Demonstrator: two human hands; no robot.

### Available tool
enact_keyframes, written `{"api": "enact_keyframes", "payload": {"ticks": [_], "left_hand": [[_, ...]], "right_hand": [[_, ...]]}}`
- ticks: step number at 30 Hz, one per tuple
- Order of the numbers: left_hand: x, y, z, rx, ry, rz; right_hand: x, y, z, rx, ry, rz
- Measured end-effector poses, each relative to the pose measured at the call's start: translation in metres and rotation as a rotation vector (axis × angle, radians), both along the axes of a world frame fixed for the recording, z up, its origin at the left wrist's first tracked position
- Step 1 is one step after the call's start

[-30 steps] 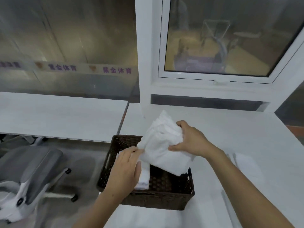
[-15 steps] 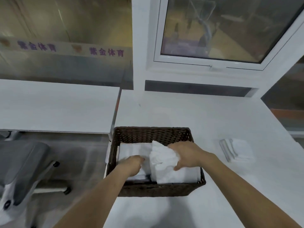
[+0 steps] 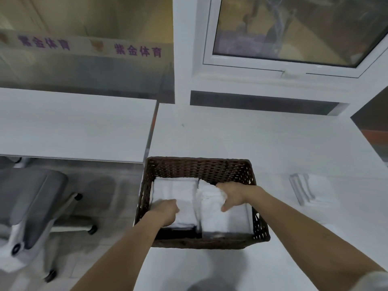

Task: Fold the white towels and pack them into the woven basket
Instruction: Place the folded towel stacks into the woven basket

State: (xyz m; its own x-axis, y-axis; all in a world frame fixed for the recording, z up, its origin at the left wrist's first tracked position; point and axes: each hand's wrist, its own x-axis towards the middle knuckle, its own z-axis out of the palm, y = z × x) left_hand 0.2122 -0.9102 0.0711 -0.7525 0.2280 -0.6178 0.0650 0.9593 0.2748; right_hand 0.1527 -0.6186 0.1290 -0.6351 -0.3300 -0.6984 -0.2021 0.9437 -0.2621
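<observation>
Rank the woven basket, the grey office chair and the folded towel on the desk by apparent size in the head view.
1. Woven basket and grey office chair: look alike, and the chair is cut off, so unranked.
2. Folded towel on the desk: smallest.

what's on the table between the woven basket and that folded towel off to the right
Nothing: in the head view the white table is bare between the woven basket and the folded towel lying to its right.

White desks [image 3: 262,141], grey office chair [image 3: 31,198], white-framed window [image 3: 294,32]
</observation>
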Motion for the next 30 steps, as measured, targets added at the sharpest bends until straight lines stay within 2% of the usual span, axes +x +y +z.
{"api": "enact_keyframes", "payload": {"ticks": [8, 15, 20, 26, 28, 30], "left_hand": [[-0.003, 0.009, -0.01, -0.017, 0.003, -0.033], [-0.004, 0.012, -0.001, -0.047, 0.002, -0.055], [-0.006, 0.021, 0.01, -0.117, 0.038, -0.093], [-0.011, 0.035, 0.008, -0.163, 0.187, -0.096], [-0.011, 0.034, -0.001, -0.134, 0.175, -0.089], [-0.011, 0.03, -0.012, -0.095, 0.097, -0.075]], "right_hand": [[-0.029, 0.001, -0.033, 0.14, 0.007, 0.053], [-0.007, -0.002, -0.051, 0.188, 0.39, 0.085], [0.038, -0.01, -0.051, 0.03, 0.654, 0.069], [0.067, -0.029, -0.047, -0.042, 0.685, -0.116], [0.07, -0.028, -0.044, -0.038, 0.641, -0.097], [0.071, -0.026, -0.044, -0.016, 0.518, -0.013]]}}
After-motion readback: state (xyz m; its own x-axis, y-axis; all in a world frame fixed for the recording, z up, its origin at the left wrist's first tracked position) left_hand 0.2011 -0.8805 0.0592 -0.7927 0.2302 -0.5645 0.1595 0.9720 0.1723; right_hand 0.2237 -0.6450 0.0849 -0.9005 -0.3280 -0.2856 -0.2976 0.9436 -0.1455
